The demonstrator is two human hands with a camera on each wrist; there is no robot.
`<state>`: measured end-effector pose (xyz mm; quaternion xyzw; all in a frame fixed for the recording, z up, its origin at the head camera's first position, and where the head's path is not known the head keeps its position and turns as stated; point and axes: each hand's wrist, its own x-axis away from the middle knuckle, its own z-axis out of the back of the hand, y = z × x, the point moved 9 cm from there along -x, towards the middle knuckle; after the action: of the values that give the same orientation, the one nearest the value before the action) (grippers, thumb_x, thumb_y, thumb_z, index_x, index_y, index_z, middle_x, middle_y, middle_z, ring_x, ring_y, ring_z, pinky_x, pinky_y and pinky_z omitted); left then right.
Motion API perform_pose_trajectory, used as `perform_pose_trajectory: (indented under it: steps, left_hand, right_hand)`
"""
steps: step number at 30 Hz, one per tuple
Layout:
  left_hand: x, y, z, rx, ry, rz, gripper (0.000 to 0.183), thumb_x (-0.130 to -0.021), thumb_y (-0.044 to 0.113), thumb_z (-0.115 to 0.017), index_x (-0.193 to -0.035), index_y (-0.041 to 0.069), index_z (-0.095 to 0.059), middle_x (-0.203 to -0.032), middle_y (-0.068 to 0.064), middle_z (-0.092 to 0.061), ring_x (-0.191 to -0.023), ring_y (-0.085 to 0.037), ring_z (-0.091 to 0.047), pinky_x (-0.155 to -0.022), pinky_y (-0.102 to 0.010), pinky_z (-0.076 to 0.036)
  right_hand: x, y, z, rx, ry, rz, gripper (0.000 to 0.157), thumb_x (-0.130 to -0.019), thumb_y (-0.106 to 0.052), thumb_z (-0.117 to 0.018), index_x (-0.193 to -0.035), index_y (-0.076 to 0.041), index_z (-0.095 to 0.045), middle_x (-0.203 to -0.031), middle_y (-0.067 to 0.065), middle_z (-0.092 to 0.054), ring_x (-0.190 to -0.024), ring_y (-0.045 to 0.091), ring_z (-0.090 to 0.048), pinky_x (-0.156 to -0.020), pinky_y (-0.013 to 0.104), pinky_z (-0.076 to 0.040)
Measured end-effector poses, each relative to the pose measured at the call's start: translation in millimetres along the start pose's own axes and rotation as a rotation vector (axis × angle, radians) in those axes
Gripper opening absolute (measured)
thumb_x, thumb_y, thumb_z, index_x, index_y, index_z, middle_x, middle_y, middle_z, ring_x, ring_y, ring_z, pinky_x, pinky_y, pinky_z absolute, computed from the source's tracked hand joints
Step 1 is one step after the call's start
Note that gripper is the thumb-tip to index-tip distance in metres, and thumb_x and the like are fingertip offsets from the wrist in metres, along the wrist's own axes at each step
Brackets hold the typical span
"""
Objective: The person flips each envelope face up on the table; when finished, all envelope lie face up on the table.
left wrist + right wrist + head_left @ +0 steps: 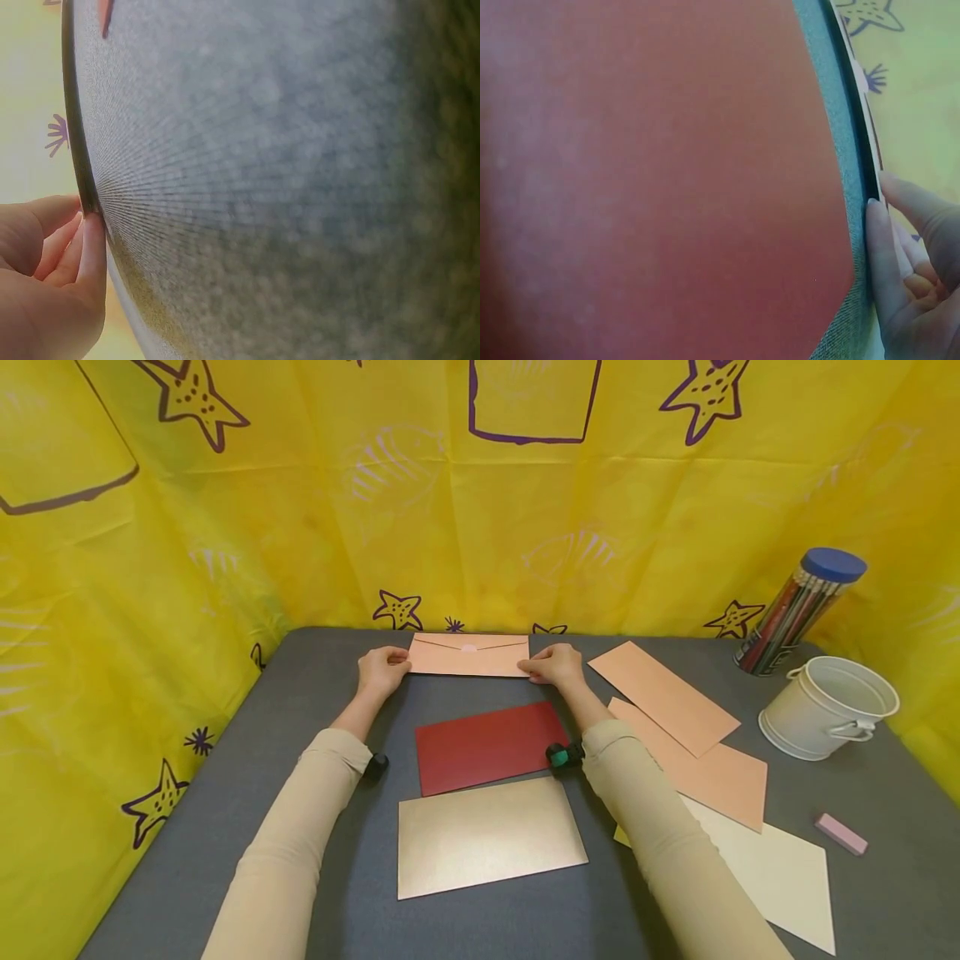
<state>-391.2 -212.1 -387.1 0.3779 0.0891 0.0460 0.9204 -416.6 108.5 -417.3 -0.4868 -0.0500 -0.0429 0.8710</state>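
Note:
A peach envelope [468, 662] with its flap side up is held level near the far edge of the table. My left hand [382, 671] pinches its left end between thumb and fingers, and my right hand [555, 665] pinches the right end. In the right wrist view the thumb and fingers [885, 255] grip its thin edge. Closer to me lies a red envelope [487, 747], partly under my right wrist. In front of that is a gold envelope [487, 839], plain side up.
Under my right forearm and beyond it, peach envelopes [667, 697] and a cream one [780, 868] overlap. At the right stand a white metal pail [798, 714] and a blue-lidded tube of pencils [783, 618]. A pink eraser [842, 833] lies nearby. Yellow cloth [487, 527] hangs behind.

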Motion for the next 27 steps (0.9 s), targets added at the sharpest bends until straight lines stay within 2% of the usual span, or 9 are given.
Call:
perform_pose_trajectory:
  steps: [5, 12, 19, 23, 27]
  left_hand:
    - [-0.3, 2.5, -0.2, -0.038, -0.016, -0.022, 0.027, -0.093, 0.011, -0.063, -0.116, -0.004, -0.068, -0.112, -0.019, -0.069, -0.107, -0.032, -0.063, -0.092, -0.041, -0.048]
    - [1.2, -0.3, -9.9, -0.063, -0.067, -0.025, 0.036, -0.093, 0.014, -0.064, -0.125, -0.003, -0.064, -0.117, -0.02, -0.066, -0.107, -0.032, -0.06, -0.091, -0.041, -0.048]
    - [2.0, 2.5, -12.3, -0.104, -0.081, -0.065, 0.033, -0.091, 0.011, -0.064, -0.119, -0.006, -0.066, -0.112, -0.022, -0.066, -0.102, -0.033, -0.06, -0.09, -0.042, -0.048]
    - [2.2, 6.6, -13.9, -0.129, -0.095, -0.095, 0.028, -0.091, 0.01, -0.064, -0.114, -0.007, -0.067, -0.106, -0.022, -0.066, -0.098, -0.033, -0.059, -0.087, -0.042, -0.048]
    - [3.2, 9.7, -13.7, -0.167, -0.115, -0.116, 0.028, -0.092, 0.011, -0.063, -0.114, -0.006, -0.066, -0.105, -0.021, -0.064, -0.097, -0.032, -0.058, -0.087, -0.042, -0.048]
  right_hand:
    - [-3.7, -0.7, 0.0, 0.02, 0.004, -0.011, 0.027, -0.082, -0.027, -0.081, -0.09, -0.002, -0.076, -0.056, -0.004, -0.064, -0.045, 0.002, -0.06, -0.052, 0.017, -0.05]
    - [-3.6, -0.1, -1.3, 0.062, 0.002, -0.028, 0.026, -0.082, -0.027, -0.08, -0.086, -0.003, -0.076, -0.054, -0.003, -0.063, -0.045, 0.003, -0.059, -0.052, 0.017, -0.049]
    - [-4.9, -1.5, -4.0, 0.103, 0.008, -0.023, 0.023, -0.081, -0.026, -0.081, -0.084, -0.003, -0.076, -0.057, 0.001, -0.065, -0.043, 0.005, -0.059, -0.051, 0.019, -0.05]
    - [-3.5, -4.6, -3.2, 0.106, -0.005, -0.005, 0.023, -0.084, -0.02, -0.077, -0.094, 0.0, -0.073, -0.068, 0.007, -0.069, -0.045, 0.005, -0.059, -0.051, 0.019, -0.051]
    - [2.0, -10.5, -0.4, 0.153, -0.057, 0.05, 0.03, -0.091, -0.024, -0.07, -0.106, 0.002, -0.068, -0.084, 0.014, -0.07, -0.052, 0.008, -0.063, -0.054, 0.02, -0.053]
